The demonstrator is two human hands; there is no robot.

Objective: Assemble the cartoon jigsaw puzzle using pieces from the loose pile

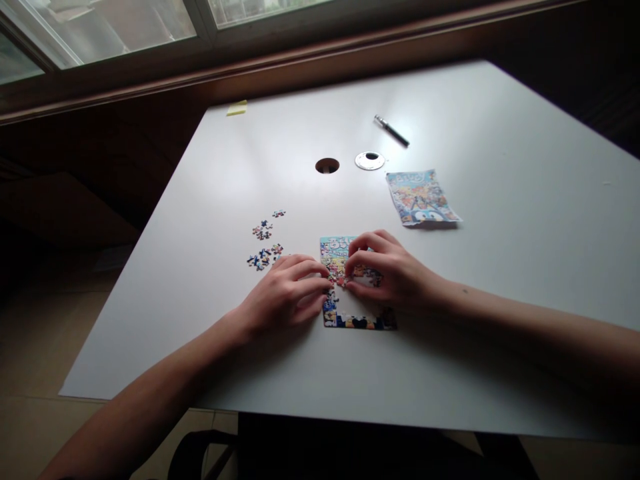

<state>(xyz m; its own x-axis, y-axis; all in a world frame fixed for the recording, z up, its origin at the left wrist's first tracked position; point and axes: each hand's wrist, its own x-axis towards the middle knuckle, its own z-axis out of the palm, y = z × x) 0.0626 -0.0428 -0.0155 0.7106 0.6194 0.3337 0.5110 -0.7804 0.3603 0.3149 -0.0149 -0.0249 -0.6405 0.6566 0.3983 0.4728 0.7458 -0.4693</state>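
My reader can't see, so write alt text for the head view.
Left hand and right hand work at a partly assembled jigsaw on a white table. Loose pieces lie left of the jigsaw, a printed sheet and pen beyond it.

On the table (200, 200), loose pieces (259, 259) lie left of the puzzle (333, 263).

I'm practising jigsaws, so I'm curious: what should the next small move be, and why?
Probably a light press with the right hand at the upper edge of the gap in the puzzle. Its fingers are bent over that edge, though whether they pinch a piece is unclear; the left hand, at the puzzle's left side, could steady it.
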